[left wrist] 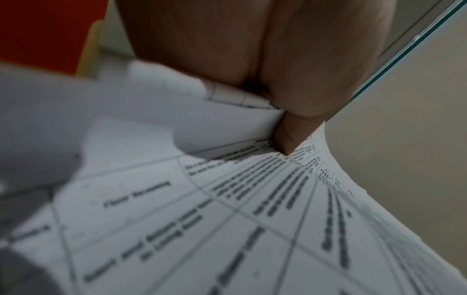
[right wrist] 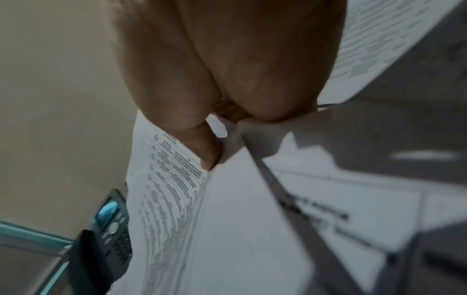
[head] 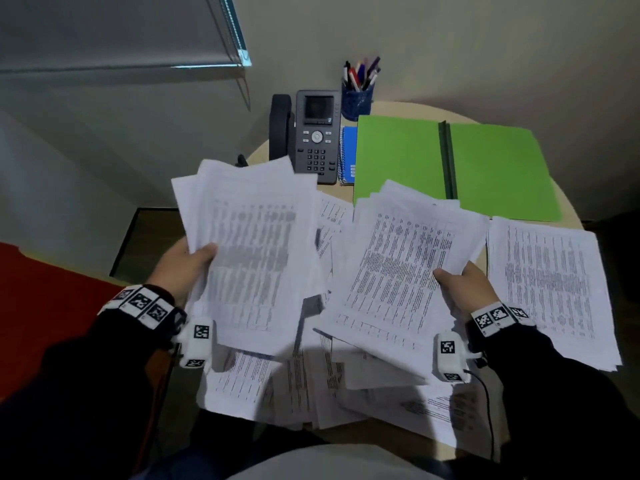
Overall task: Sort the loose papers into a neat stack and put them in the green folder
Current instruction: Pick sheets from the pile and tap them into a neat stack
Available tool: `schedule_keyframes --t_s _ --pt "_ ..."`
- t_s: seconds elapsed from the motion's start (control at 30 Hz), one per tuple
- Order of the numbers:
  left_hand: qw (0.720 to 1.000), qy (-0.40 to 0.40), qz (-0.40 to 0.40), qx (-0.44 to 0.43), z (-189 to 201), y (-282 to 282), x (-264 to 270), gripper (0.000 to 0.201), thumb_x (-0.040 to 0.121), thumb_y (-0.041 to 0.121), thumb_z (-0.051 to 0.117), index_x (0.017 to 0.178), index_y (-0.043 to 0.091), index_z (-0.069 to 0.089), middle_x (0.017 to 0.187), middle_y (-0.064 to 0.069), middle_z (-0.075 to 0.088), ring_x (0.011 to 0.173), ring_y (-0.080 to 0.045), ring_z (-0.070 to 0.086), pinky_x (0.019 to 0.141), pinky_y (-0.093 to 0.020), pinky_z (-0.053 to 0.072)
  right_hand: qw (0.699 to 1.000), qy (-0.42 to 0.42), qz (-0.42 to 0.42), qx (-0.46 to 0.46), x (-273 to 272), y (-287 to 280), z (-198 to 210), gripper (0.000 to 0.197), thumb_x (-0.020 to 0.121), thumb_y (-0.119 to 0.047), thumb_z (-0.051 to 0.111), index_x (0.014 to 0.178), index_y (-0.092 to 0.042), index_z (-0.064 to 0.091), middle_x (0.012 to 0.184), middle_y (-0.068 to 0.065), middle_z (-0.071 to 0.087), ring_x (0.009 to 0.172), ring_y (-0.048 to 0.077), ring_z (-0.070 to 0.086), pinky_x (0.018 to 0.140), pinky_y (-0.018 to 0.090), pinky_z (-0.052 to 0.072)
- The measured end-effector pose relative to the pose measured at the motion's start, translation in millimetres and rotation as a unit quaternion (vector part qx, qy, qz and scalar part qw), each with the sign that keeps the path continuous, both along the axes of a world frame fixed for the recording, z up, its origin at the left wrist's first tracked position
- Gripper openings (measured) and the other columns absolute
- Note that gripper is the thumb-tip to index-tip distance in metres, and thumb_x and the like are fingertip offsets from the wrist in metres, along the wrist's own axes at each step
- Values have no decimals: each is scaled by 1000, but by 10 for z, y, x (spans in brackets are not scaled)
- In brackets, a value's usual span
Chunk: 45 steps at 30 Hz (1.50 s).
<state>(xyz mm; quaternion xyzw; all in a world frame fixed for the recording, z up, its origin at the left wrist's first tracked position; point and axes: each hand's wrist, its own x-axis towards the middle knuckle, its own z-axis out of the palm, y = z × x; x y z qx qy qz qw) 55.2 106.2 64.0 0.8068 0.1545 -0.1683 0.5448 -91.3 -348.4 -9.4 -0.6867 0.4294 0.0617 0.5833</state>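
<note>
While the green folder [head: 457,164] lies open, left hand [head: 183,268] and right hand [head: 464,285] each pinch a raised sheaf of papers [head: 249,244], thumbs on top.

Beige wall [head: 450,46], glass partition [head: 104,36]

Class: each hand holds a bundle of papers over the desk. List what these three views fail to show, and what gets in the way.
- Printed text: blurred in all views.
- Sheet count in the left bundle and right bundle: overlapping edges, head view.
- Fingers beneath the left hand and right hand: hidden by paper.
- Blue notebook: mostly covered by the green folder.
</note>
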Motion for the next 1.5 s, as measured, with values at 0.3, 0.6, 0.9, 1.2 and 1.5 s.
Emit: schedule_keyframes --t_s 0.3,0.6,0.9,1.2,1.5 --pt "993 67 -94 -33 -453 -1177 -509 54 77 50 75 125 26 68 132 -3 66 105 -21 72 95 -46 59 984 -58 98 140 99 567 433 28 97 -13 59 125 -11 62 113 13 72 89 13 73 72 33 60" --pt "981 97 -170 6 -593 -1294 -796 51 92 32 71 139 28 53 123 -3 69 110 -31 68 100 -53 55 961 -17 103 257 -131 634 234 95 81 -88 41 158 -35 26 159 -19 29 145 2 30 124 39 17" --pt "979 134 -144 46 -744 -1265 -837 74 95 28 70 155 23 26 138 5 48 100 -14 55 90 -31 42 988 69 137 28 -191 674 -141 57 83 -41 77 125 -16 47 102 4 68 85 24 68 69 34 56" --pt "976 137 -165 -27 -670 -1219 -821 52 85 43 72 134 30 59 124 6 71 119 -22 66 107 -50 50 989 3 110 94 -261 778 191 35 87 -23 74 120 -19 61 120 -3 68 109 18 63 101 40 46" --pt "983 -131 -120 -52 590 -1270 -552 22 98 22 69 120 19 72 112 11 76 106 -1 70 96 -29 54 951 -290 104 -13 -26 591 1208 26 96 -4 64 109 -25 60 109 -3 72 100 5 68 85 21 52"
